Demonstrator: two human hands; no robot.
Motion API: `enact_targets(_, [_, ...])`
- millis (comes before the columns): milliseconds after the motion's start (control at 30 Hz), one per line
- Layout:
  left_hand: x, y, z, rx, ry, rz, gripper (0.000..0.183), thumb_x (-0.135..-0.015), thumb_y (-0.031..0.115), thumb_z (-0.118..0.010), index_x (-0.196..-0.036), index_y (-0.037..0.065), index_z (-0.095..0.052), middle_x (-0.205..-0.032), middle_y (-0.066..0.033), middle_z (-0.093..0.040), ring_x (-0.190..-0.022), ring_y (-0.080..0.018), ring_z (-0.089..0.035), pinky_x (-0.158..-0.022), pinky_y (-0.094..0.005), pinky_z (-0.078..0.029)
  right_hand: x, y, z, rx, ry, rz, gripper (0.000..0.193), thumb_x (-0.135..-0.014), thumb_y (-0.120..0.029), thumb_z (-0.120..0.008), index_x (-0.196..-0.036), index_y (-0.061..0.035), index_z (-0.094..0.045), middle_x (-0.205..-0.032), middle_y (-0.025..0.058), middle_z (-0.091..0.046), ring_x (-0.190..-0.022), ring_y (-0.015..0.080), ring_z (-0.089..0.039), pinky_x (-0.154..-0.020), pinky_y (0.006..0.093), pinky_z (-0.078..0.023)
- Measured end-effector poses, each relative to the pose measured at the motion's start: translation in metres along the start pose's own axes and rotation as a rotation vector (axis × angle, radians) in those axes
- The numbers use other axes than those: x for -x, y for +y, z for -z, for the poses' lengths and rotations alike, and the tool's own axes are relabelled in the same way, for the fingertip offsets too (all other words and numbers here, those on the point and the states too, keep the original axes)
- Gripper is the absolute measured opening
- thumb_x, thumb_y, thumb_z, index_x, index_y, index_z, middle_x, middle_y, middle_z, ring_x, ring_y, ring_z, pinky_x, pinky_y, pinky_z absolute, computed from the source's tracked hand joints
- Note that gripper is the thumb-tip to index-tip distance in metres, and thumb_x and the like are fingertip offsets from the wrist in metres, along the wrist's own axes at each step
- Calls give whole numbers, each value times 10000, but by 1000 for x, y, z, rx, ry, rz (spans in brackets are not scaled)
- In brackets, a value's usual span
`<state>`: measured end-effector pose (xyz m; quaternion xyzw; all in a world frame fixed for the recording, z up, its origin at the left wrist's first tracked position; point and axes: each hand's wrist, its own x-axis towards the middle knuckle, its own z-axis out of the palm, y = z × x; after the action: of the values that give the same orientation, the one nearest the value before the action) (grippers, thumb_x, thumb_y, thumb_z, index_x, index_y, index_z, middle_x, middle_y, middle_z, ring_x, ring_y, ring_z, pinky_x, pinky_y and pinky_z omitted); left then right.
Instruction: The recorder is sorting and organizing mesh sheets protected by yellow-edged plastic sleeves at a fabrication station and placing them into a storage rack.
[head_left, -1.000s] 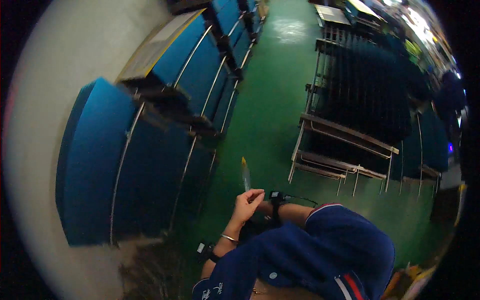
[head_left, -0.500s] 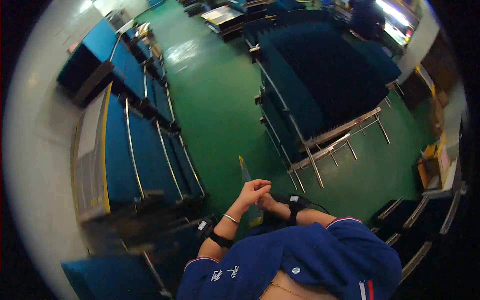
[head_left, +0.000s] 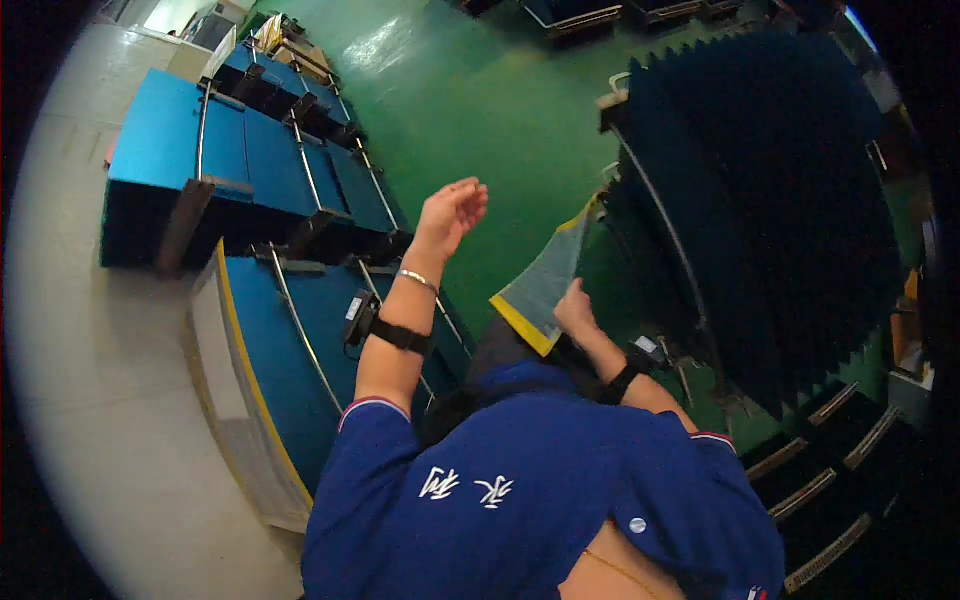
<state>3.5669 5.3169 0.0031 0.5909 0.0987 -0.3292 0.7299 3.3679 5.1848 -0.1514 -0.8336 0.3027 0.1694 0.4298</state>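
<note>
1 dk stack (head_left: 760, 220) nr sheet (head_left: 553, 272)

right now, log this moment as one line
left hand: loosely curled, nothing visibly held | right hand: gripping yellow-edged translucent sheet | below: green floor

Thin see-through grey-blue sheet (head_left: 548, 272) w/ yellow borders, in R hand (head_left: 575, 308), slanted, wide end low, narrowing twd upper R; prob. bent, view's dim.
</note>
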Motion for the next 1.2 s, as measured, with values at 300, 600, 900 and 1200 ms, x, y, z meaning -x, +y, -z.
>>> enact_targets(300, [-217, 149, 81, 599, -122, 145, 171, -831, 41, -530, -999, 30, -552, -933, -90, -589, -841, -183, -582, -723, -318, -501, -154, -121, -31, -222, 147, -81, 336, -758, -85, -438, -1068, 25, -368, -920, 322, -551, -859, 468, -539, -764, 508, -428])
enact_targets(600, [-385, 269, 191, 1089, 120, 237, 113, -807, 3, -483, -904, -23, -534, -835, -86, -555, -674, -181, -556, -600, -280, -489, -299, -358, 9, -137, 141, 147, 384, -770, -80, -428, -1150, -32, -394, -804, 292, -569, -769, 460, -552, -695, 509, -439])
enact_targets(900, [-544, 418, 228, 671, 198, 318, 762, -609, 368, -764, -1162, 41, -353, -1074, -165, -427, -907, -273, -496, -669, -432, -466, -510, -618, 62, 224, 120, 636, 454, -771, -59, -464, -1223, -81, -433, -710, 241, -584, -688, 408, -581, -642, 489, -465])
enact_targets(1200, [-706, 590, 290, 176, 239, -186, 201, -768, -7, -548, -967, -2, -517, -898, -106, -561, -785, -244, -581, -671, -373, -510, -692, -846, 81, 480, -17, 840, 497, -749, -51, -512, -1239, -83, -434, -755, 219, -602, -752, 363, -606, -662, 442, -483])
